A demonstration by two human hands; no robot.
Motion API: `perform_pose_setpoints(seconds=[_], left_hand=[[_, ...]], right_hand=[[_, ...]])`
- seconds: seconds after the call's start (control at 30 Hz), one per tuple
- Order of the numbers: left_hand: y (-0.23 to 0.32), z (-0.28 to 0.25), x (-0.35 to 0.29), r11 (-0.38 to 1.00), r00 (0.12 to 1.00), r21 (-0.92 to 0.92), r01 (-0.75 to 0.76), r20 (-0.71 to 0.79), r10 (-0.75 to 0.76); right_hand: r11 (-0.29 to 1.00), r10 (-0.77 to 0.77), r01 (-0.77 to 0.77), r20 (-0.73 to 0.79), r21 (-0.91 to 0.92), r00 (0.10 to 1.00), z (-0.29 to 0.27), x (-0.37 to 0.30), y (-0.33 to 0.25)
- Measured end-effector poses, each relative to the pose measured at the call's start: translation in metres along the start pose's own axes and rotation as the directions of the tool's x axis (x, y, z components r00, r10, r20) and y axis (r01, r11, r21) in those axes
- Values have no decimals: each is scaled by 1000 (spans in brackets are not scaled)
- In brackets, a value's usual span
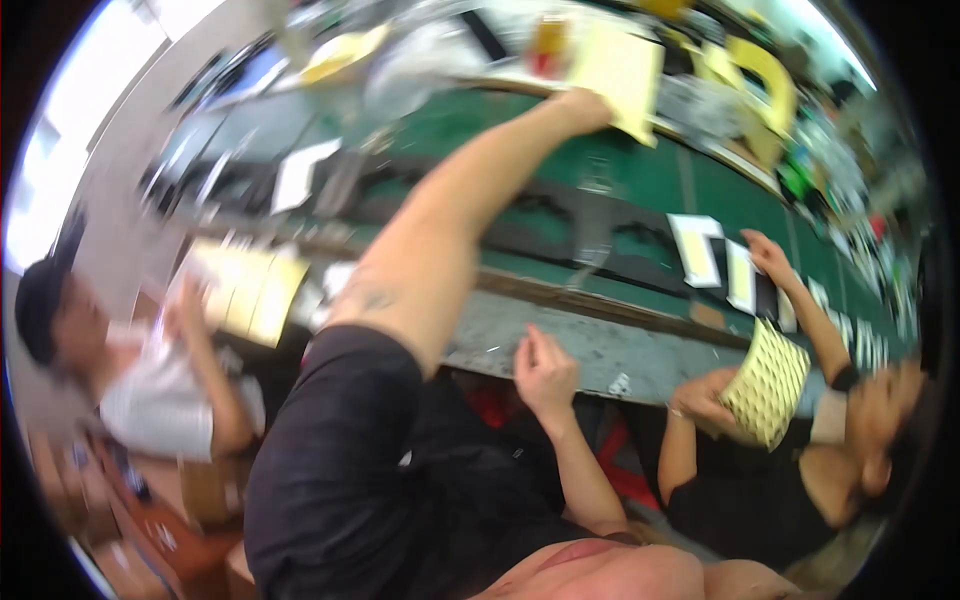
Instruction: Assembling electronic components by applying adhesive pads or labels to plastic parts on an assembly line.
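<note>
My left arm reaches across the bench, and my left hand (584, 110) is closed on the lower left edge of a pale yellow sheet (618, 75) at the far side. Motion blur hides exactly how the fingers grip it. Close to my body, my right hand (546, 372) hovers by the near edge of the grey ledge (515, 325). Its fingers are loosely bent, and nothing shows in them. Between my hands runs a dark belt or strip (545, 230) with cut-out shapes along the green bench top (640, 180).
On the left a co-worker sits by a yellow panelled sheet (240, 290). Another on the right holds a yellow dimpled tray (768, 385) and reaches toward white-and-black pieces (740, 278). Clear plastic bags (420, 75), a red-and-yellow container (547, 48) and a yellow tape roll (768, 85) crowd the far side.
</note>
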State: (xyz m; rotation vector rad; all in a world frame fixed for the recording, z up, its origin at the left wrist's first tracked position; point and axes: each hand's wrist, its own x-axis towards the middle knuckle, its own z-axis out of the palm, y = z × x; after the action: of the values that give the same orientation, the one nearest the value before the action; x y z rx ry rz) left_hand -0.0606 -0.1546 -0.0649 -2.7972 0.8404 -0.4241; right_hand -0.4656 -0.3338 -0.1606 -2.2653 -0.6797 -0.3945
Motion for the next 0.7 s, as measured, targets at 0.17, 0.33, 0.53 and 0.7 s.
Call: perform_pose_setpoints(seconds=[0.17,0.33,0.53,0.7], left_hand=[[55,-37,39,998,996,-69,-10,87,16],[31,-10,-4,999,987,45,-6,161,-2],[12,-7,-8,978,978,31,-208,19,208],[29,-15,1,928,936,125,-351,46,348]], right_hand=[[991,136,-136,14,16,991,-5,-4,6],[999,-32,32,-2,13,999,2,1,4],[1000,-7,7,-43,-3,999,3,-8,10],[999,-43,40,-91,-31,995,-4,-6,10]])
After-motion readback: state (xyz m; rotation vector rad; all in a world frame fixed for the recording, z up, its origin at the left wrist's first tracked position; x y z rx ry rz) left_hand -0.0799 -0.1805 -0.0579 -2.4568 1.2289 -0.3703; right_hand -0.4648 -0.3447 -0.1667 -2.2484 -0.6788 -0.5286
